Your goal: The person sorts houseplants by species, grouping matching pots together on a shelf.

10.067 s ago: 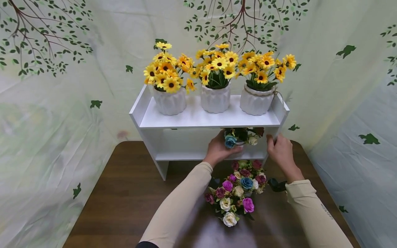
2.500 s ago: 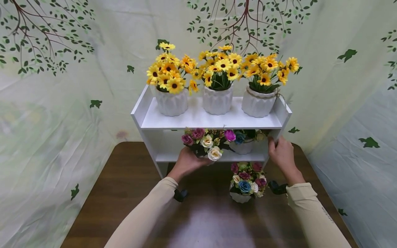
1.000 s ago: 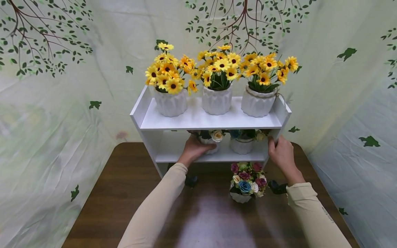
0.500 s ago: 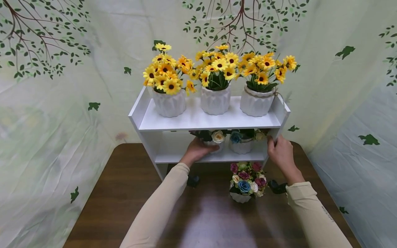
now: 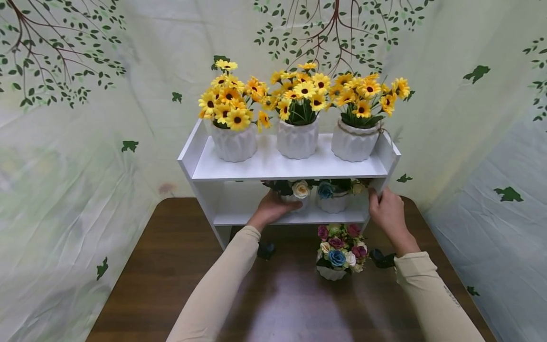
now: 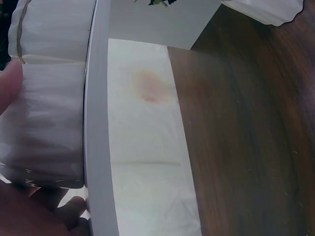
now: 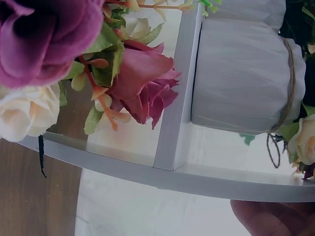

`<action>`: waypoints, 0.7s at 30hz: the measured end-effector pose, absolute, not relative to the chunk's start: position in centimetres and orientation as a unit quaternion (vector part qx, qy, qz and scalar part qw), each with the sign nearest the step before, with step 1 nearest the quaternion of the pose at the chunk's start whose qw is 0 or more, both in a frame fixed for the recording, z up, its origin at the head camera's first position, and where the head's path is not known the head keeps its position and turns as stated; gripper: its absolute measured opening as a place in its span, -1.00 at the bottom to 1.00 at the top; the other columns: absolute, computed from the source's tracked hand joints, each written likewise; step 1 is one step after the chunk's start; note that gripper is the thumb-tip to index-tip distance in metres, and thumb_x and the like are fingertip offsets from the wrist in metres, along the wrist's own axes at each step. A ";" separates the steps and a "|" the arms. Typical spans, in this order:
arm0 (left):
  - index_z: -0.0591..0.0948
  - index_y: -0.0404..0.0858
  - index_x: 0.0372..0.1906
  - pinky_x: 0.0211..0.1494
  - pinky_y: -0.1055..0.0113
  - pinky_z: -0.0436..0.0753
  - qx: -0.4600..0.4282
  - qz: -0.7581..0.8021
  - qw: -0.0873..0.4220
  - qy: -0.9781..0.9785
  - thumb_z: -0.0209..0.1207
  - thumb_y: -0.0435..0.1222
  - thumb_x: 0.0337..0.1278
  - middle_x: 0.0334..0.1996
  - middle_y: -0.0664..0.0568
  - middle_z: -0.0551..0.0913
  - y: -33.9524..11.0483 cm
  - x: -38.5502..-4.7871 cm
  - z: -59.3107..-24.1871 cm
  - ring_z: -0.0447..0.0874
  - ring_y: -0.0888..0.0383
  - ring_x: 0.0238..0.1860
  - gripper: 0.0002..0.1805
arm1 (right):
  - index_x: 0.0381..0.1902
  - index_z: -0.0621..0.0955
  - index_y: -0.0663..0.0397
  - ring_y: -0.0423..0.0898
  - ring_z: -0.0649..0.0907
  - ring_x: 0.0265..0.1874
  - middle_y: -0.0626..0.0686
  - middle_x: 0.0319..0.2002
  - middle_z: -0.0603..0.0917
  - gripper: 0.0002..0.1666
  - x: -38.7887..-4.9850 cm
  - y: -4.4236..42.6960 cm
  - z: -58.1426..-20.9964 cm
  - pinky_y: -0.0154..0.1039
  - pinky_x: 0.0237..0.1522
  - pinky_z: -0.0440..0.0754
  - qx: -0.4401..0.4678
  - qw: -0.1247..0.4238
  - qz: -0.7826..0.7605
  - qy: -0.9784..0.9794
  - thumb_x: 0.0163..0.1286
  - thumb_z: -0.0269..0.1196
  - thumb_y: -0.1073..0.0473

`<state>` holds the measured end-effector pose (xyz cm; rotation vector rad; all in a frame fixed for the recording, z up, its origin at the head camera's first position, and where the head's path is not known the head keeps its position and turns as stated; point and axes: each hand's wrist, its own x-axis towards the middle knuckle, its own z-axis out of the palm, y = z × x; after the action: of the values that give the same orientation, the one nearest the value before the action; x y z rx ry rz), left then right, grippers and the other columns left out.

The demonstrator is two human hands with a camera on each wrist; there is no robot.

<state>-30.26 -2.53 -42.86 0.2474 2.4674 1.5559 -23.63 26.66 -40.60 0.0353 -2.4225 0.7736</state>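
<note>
My left hand [image 5: 272, 209] grips a white flower pot [image 6: 44, 118] with twine round its rim, standing on the middle board of a white shelf [image 5: 239, 217]. Its cream rose [image 5: 301, 189] shows under the top board, which hides the other blooms. Just to its right stands a second white pot [image 5: 332, 203] with a blue rose and twine [image 7: 290, 73]. At the shelf's right side panel, my right hand [image 5: 389, 211] grips the edge. A third pot of mixed roses [image 5: 336, 256] sits on the table in front of the shelf.
Three white pots of yellow sunflowers [image 5: 299, 137] line the top board. The shelf stands on a dark wooden table [image 5: 171, 285], before a leaf-print cloth backdrop [image 5: 149, 95]. A black object [image 5: 381, 259] is by my right wrist.
My left hand first placed the blue-rose pot on the middle board, then brought another rose pot from the table and stood it beside that one. My right hand has stayed at the side panel.
</note>
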 end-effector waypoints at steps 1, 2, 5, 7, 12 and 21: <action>0.09 -0.18 0.56 0.47 0.01 0.39 0.085 0.529 0.108 0.838 0.45 0.03 -0.07 0.51 -0.18 0.27 -2.5 -30.3 -42.8 0.29 -0.15 0.48 0.13 | -0.31 0.52 0.43 0.44 0.66 -0.43 0.51 -0.42 0.65 -0.69 -23.6 26.7 -40.6 0.31 -0.41 0.55 0.013 0.294 0.291 -0.910 0.49 0.00 0.23; 0.09 -0.19 0.56 0.48 0.00 0.39 0.086 0.528 0.108 0.838 0.45 0.03 -0.07 0.51 -0.18 0.26 -2.5 -30.3 -42.8 0.29 -0.15 0.48 0.13 | -0.30 0.52 0.43 0.45 0.66 -0.42 0.51 -0.42 0.65 -0.69 -23.6 26.7 -40.6 0.31 -0.40 0.55 0.012 0.294 0.291 -0.910 0.49 0.00 0.23; 0.09 -0.19 0.56 0.48 0.00 0.38 0.088 0.526 0.107 0.839 0.45 0.03 -0.06 0.51 -0.18 0.26 -2.4 -30.3 -42.8 0.28 -0.15 0.49 0.13 | -0.29 0.52 0.44 0.45 0.66 -0.41 0.52 -0.41 0.65 -0.68 -23.6 26.7 -40.6 0.31 -0.40 0.56 0.011 0.292 0.291 -0.911 0.49 -0.01 0.23; 0.08 -0.18 0.56 0.49 0.00 0.37 0.089 0.525 0.106 0.840 0.45 0.02 -0.06 0.51 -0.18 0.25 -2.4 -30.3 -42.9 0.26 -0.15 0.50 0.13 | -0.28 0.53 0.45 0.45 0.66 -0.41 0.52 -0.41 0.65 -0.68 -23.5 26.7 -40.6 0.32 -0.39 0.56 0.011 0.290 0.291 -0.911 0.49 -0.01 0.23; 0.08 -0.13 0.56 0.42 0.00 0.46 0.096 0.537 0.098 0.832 0.47 -0.04 -0.07 0.49 -0.17 0.29 -2.3 -30.1 -42.8 0.37 -0.15 0.43 0.12 | -0.29 0.52 0.46 0.45 0.64 -0.44 0.52 -0.43 0.64 -0.68 -23.5 26.7 -40.7 0.32 -0.39 0.53 0.011 0.289 0.290 -0.912 0.48 -0.02 0.23; 0.06 -0.28 0.54 0.48 -0.05 0.38 0.102 0.561 0.032 0.821 0.46 -0.11 -0.01 0.53 -0.24 0.16 -3.4 -27.0 -42.5 0.23 -0.21 0.50 0.10 | -0.32 0.51 0.42 0.42 0.65 -0.45 0.50 -0.44 0.64 -0.69 -23.6 26.8 -40.6 0.29 -0.42 0.54 0.012 0.288 0.291 -0.912 0.49 -0.01 0.23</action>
<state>-27.05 -3.35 -42.54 0.3140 2.5289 1.7265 -23.62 26.81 -40.61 0.0328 -2.4353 0.7776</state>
